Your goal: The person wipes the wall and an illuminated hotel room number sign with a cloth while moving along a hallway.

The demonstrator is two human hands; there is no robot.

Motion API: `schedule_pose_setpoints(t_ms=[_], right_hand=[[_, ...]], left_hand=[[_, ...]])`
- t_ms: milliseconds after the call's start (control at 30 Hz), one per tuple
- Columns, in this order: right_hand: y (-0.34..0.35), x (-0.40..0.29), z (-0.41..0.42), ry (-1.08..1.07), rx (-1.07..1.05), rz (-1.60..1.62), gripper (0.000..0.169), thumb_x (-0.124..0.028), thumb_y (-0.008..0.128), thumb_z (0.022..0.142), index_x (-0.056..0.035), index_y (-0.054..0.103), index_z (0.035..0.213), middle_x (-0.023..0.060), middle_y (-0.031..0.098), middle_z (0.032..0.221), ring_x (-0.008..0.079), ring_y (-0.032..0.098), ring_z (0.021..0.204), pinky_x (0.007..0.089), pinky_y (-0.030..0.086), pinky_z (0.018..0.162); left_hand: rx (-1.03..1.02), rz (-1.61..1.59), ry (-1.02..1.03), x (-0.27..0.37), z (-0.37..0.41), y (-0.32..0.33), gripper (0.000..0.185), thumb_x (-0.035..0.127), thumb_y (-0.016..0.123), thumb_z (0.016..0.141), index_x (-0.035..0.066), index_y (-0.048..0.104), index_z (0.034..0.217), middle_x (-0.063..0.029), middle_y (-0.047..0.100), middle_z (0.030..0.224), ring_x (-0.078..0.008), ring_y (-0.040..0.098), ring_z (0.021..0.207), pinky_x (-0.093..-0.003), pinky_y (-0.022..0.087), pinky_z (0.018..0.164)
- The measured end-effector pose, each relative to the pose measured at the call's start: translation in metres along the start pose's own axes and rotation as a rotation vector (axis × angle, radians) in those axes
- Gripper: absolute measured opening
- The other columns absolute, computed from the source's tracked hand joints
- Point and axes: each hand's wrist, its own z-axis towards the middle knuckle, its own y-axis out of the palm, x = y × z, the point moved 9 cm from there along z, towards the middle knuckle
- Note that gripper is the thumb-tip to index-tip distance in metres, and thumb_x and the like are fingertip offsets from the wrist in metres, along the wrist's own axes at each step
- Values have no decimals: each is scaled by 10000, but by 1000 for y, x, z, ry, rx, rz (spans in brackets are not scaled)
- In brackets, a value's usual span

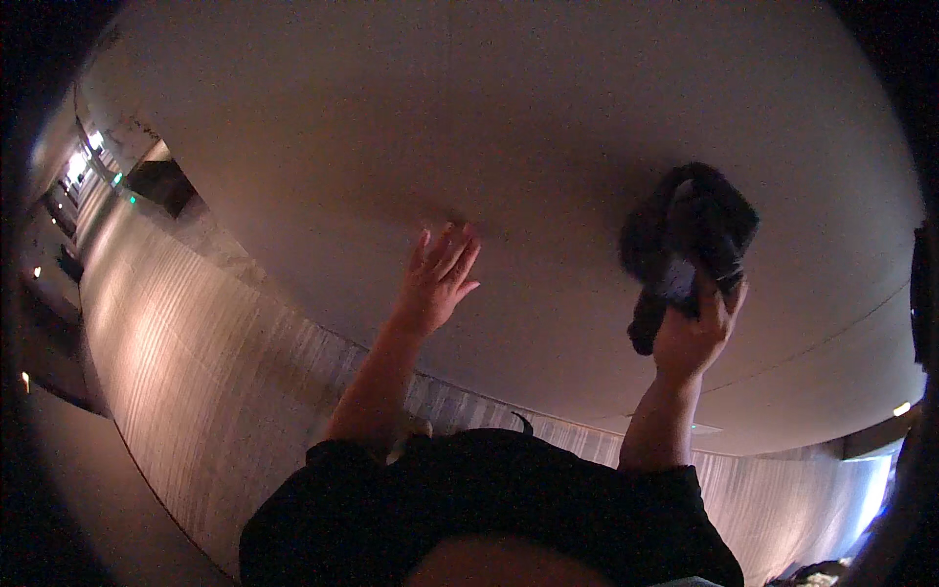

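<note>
A broad, smooth, dull surface [543, 345] spreads before me, curved by the lens. My left hand [438, 282] is at the middle left with its fingers spread and its back in view. It holds nothing, and its fingertips appear to rest on the surface. To the right, my right hand [693, 334] grips a dark, bunched item that looks like cloth [693, 213], with a paler patch near the fingers. The bundle is against or just off the surface; which one cannot be told. Part of the right fingers is hidden by it.
A pale striped surface [198, 330] curves around the left and lower side. A dark boxy object [163, 187] stands at the upper left, near small green lights [125, 188]. Bright light [873, 491] shows at the lower right edge.
</note>
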Motion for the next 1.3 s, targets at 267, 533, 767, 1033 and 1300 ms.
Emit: schedule_pose_setpoints(t_ms=[267, 533, 767, 1033, 1300], right_hand=[[136, -49, -129, -245, -508, -69, 355, -35, 644, 591, -35, 604, 943, 103, 576, 1024, 290, 509, 876, 388, 428, 715], [35, -37, -52, 367, 187, -155, 335, -47, 622, 706, -12, 592, 1037, 139, 580, 1026, 294, 547, 949, 369, 429, 839], [163, -113, -132, -35, -461, -183, 404, 7, 639, 522, -60, 610, 920, 153, 533, 1052, 371, 489, 911, 443, 436, 742], [41, -73, -41, 175, 204, -531, 456, -76, 644, 661, -97, 602, 1115, 174, 487, 1228, 357, 440, 1149, 420, 371, 962], [193, -136, -145, -241, -637, -27, 259, -107, 592, 642, -89, 649, 893, 99, 559, 1077, 312, 495, 915, 411, 418, 771]], left_hand=[[111, -107, 97, -47, -20, 11, 715, 316, 695, 739, 91, 353, 1324, -85, 313, 1418, -273, 259, 1328, -491, 170, 1081], [116, -163, 127, -81, -57, 2, 657, 327, 677, 760, 140, 384, 1318, -61, 335, 1404, -248, 304, 1306, -457, 247, 1051], [117, -188, 166, -95, -59, 8, 620, 321, 662, 779, 190, 394, 1323, 15, 312, 1426, -189, 293, 1310, -409, 262, 1043], [199, -313, 137, -92, -57, 2, 766, 271, 707, 755, 155, 279, 1379, -55, 280, 1443, -276, 266, 1326, -456, 194, 1068], [115, -91, 88, -91, -63, 1, 639, 298, 680, 737, 135, 425, 1300, -17, 318, 1417, -224, 322, 1292, -448, 219, 1068]])
